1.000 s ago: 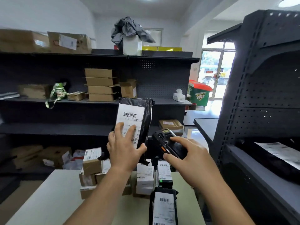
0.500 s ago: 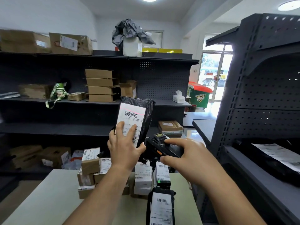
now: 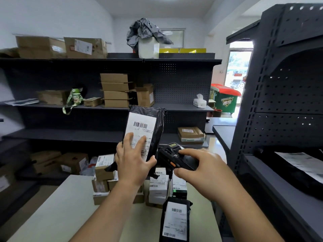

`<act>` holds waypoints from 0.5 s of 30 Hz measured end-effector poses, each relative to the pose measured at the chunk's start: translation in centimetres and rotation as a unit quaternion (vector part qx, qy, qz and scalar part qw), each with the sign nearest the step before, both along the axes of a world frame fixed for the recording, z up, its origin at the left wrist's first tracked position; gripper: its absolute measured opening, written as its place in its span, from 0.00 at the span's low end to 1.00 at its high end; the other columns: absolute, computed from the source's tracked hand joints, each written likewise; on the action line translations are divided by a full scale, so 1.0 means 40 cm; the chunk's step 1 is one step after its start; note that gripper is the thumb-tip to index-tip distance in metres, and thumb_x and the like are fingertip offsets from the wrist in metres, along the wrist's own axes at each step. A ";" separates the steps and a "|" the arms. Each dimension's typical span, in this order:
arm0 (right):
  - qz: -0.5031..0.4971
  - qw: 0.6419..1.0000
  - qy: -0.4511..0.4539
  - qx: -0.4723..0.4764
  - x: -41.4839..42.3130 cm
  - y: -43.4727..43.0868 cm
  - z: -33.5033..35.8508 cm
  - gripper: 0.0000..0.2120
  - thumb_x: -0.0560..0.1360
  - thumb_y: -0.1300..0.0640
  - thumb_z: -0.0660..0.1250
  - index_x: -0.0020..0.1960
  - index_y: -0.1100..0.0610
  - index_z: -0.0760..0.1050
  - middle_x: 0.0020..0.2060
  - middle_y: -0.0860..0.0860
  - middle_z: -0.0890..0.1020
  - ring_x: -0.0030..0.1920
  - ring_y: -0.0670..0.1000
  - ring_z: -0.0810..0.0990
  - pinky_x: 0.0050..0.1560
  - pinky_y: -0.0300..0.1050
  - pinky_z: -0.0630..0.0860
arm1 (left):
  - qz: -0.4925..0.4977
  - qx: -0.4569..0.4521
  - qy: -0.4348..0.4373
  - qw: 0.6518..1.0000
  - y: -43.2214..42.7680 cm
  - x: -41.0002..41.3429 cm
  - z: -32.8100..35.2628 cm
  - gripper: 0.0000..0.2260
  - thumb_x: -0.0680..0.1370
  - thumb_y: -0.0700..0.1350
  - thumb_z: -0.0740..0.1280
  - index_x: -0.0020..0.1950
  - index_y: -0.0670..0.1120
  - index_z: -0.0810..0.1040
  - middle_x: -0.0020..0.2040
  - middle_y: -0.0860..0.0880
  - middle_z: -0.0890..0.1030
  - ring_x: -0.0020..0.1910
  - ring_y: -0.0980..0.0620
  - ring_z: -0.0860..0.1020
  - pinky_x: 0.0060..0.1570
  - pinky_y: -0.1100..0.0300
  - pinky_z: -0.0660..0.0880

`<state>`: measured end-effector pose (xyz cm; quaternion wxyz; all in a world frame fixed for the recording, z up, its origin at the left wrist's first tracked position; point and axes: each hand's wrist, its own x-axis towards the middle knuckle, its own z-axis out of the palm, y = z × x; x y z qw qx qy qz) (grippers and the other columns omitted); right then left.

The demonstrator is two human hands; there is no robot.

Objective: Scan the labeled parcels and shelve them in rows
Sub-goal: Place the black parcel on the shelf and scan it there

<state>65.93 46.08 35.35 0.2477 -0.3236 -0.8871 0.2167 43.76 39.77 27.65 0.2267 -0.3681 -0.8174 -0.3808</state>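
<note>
My left hand (image 3: pixel 134 165) grips the black parcel (image 3: pixel 158 130) upright in front of me, just past the middle of my view toward 12 o'clock. My fingers are fanned over the lower part of its white label (image 3: pixel 139 127) and my thumb is hooked round its right edge. The barcode near the label's top is uncovered.

At 3 o'clock from that hand, just beside the black parcel's lower corner, my right hand (image 3: pixel 204 170) is curled round the scanner (image 3: pixel 174 158). My forefinger is stretched across its top, and its head points up and to the left.

Below both hands is the worktop (image 3: pixel 61 206). A pile of small labelled boxes (image 3: pixel 157 187) stands at its far edge. A second parcel (image 3: pixel 175 222) lies flat at 5 o'clock, label up. Out at 3 o'clock, another wrapped parcel (image 3: pixel 300 165) rests on the right-hand shelf (image 3: pixel 279 189). The long back shelves (image 3: pixel 70 135) at 10 o'clock carry brown cartons.
</note>
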 end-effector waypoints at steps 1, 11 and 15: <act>-0.003 1.000 0.014 0.003 0.001 0.003 -0.013 0.26 0.68 0.37 0.70 0.65 0.33 0.71 0.55 0.37 0.74 0.55 0.43 0.74 0.52 0.43 0.76 | -0.008 0.005 -0.012 1.000 -0.014 0.010 -0.001 0.31 0.68 0.56 0.76 0.69 0.56 0.73 0.74 0.52 0.59 0.70 0.43 0.60 0.67 0.40 0.66; -0.082 0.982 0.169 0.031 0.082 -0.129 -0.115 0.27 0.70 0.41 0.72 0.68 0.39 0.72 0.63 0.39 0.73 0.61 0.43 0.73 0.59 0.46 0.75 | -0.130 0.071 -0.058 0.987 -0.205 0.116 0.022 0.28 0.67 0.52 0.78 0.65 0.58 0.75 0.71 0.58 0.60 0.69 0.52 0.61 0.67 0.50 0.67; -0.158 0.962 0.213 0.069 0.186 -0.233 -0.106 0.27 0.69 0.41 0.73 0.67 0.41 0.75 0.64 0.43 0.75 0.64 0.46 0.73 0.65 0.49 0.73 | -0.238 0.089 -0.072 0.964 -0.249 0.200 0.042 0.28 0.67 0.50 0.79 0.65 0.58 0.76 0.69 0.59 0.61 0.69 0.53 0.62 0.65 0.57 0.63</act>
